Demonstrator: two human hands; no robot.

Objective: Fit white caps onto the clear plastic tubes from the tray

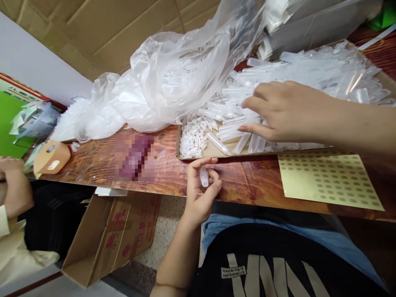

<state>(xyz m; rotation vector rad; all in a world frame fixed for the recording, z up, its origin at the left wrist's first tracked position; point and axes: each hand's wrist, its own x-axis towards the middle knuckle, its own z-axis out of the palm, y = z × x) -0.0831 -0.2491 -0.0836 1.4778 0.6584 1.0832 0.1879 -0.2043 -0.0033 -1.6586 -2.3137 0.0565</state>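
Note:
My left hand (202, 192) is closed around a small translucent plastic tube (203, 176), just in front of the cardboard tray (178, 144). One end of the tube points toward me; the fingers cover part of it. Over the tray hovers my right hand (272, 109), thumb and fingers apart with nothing between them. Below and around it lie many clear plastic tubes (232, 126), in loose rows. A heap of small white caps (193, 138) fills the tray's left end, and a single capped-looking tube (219, 144) lies beside it.
Clear plastic bags (173, 82) bulge behind the tray. A yellow sheet of oval stickers (334, 179) lies at the table's front right. To the left are an orange holder (52, 157), a blue basket (41, 119) and another person's arm (15, 187). A cardboard box (111, 231) stands below the table.

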